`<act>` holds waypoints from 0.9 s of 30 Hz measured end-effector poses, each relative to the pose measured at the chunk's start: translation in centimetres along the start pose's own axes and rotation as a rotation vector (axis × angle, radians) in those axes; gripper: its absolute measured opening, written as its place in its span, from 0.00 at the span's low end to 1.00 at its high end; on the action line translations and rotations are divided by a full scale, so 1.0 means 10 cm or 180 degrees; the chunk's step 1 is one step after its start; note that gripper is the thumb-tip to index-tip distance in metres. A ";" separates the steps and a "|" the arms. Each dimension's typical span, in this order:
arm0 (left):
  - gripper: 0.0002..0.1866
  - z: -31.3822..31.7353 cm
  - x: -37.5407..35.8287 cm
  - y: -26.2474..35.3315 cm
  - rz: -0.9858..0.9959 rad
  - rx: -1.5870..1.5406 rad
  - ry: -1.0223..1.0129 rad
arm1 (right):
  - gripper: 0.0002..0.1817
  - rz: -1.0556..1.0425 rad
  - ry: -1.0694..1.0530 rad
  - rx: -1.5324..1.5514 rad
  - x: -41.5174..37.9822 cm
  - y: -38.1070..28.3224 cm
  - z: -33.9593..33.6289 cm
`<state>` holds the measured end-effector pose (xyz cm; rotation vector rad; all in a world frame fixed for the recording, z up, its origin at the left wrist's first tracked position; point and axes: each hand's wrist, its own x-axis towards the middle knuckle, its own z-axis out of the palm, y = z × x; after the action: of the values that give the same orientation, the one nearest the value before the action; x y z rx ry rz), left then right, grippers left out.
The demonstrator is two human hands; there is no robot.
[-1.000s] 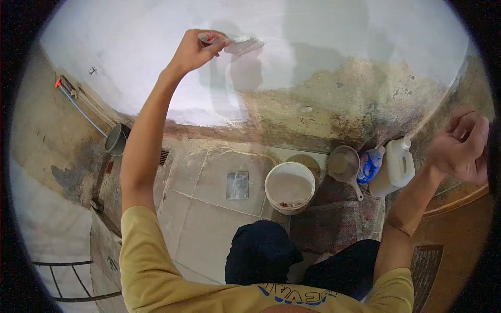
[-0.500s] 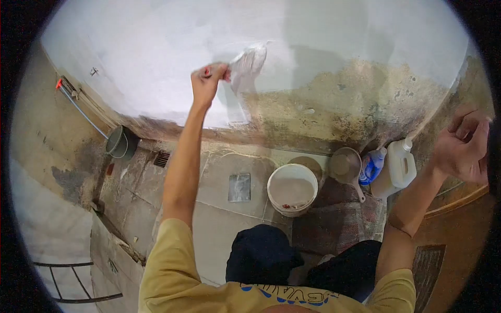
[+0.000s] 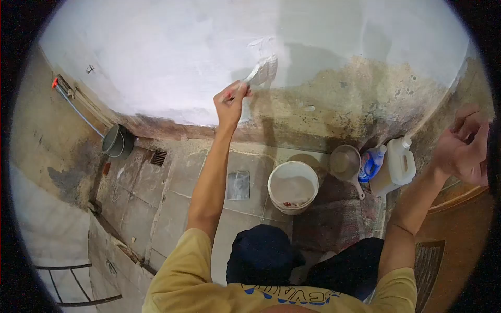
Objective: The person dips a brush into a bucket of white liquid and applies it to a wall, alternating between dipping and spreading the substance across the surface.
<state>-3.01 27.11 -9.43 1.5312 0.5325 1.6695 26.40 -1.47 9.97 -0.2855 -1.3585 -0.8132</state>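
Note:
My left hand (image 3: pixel 229 104) is raised at the wall, its fingers closed around the handle of a paintbrush (image 3: pixel 263 69). White paint coats the bristles, which press on the wall (image 3: pixel 156 62) near the edge of its white-coated area. Wet white streaks show just above the brush. To the right and below, the wall is bare, yellowish and stained. My right hand (image 3: pixel 462 148) is up at the far right with curled fingers; whatever they hold, if anything, is hidden. A white bucket (image 3: pixel 293 208) of pale liquid stands on the floor below the wall.
Right of the bucket are a dipper (image 3: pixel 344 160), a blue bottle (image 3: pixel 371 163) and a whitish jug (image 3: pixel 392 175). A grey square sheet (image 3: pixel 239 185) lies on the floor tiles. Toward the left are a dark bucket (image 3: pixel 119 142), a floor drain (image 3: pixel 158 157) and a long-handled tool (image 3: pixel 78 107).
My left hand and the brush have moved right and a little down along the wall, leaving fresh white streaks. My right hand keeps its place.

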 end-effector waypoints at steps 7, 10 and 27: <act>0.10 0.23 -0.05 0.26 0.0438 0.0346 0.0268 | 0.18 0.0976 0.0015 -0.0343 -0.14 -0.18 0.15; 0.10 0.25 -0.04 0.22 0.0856 0.0589 0.0438 | 0.21 0.1114 0.0028 -0.0623 -0.12 -0.23 0.14; 0.08 0.30 -0.20 0.01 0.1757 0.1660 0.0424 | 0.22 0.0692 0.0388 -0.0565 -0.01 -0.28 0.09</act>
<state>-0.19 24.93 -10.06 2.0889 0.6982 2.1770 23.93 -2.82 9.31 -0.5059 -1.1210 -0.7567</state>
